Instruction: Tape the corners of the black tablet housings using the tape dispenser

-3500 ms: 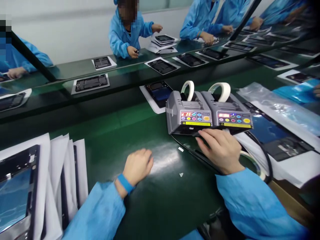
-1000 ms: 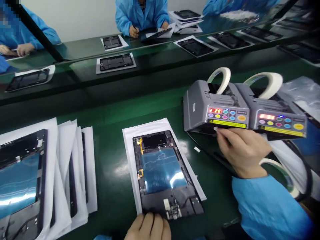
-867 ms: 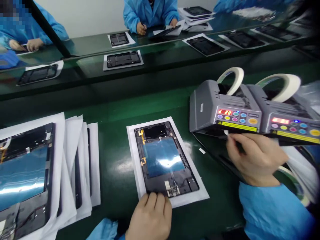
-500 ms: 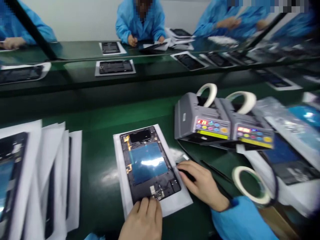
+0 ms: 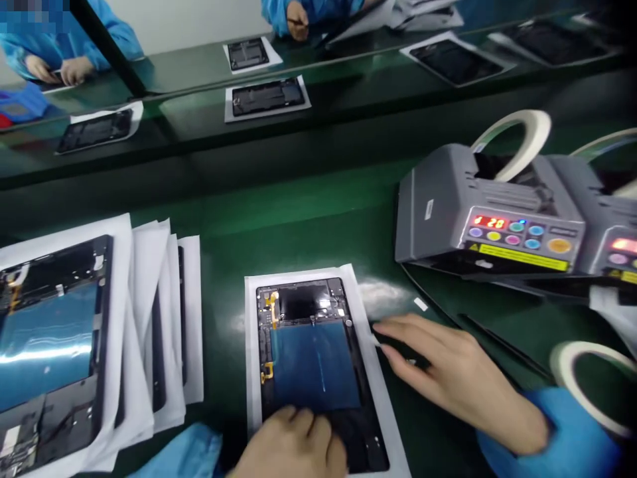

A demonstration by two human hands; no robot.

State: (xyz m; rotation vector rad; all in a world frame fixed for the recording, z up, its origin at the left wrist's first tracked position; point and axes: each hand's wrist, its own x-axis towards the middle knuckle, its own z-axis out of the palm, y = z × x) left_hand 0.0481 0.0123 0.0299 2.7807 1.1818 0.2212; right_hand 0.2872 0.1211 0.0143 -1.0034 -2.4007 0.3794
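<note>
An opened tablet (image 5: 318, 365) with a blue sheet in its middle lies on white paper (image 5: 358, 292) before me. My left hand (image 5: 293, 445) rests over its lower part, fingers curled together and tips hidden; I cannot make out whether it holds anything. Just right of the tablet, my right hand (image 5: 448, 372) has thumb and forefinger around a small white strip (image 5: 374, 340), which looks like tape. The strip is at the paper's right edge; whether it touches it I cannot tell.
Tablets on paper lean in a stack (image 5: 119, 372) at left. A grey tape dispenser (image 5: 478, 219), a thin black tool (image 5: 502, 345), a tape roll (image 5: 562, 372) and a white scrap (image 5: 421, 304) are at right. More tablets lie on the raised shelf (image 5: 189, 126); co-workers in blue sit behind.
My view has shifted, so the dispenser appears larger and further right. My right hand has moved off the tablet's right edge, with a small white strip between its fingertips. My left hand stays at the lower part.
</note>
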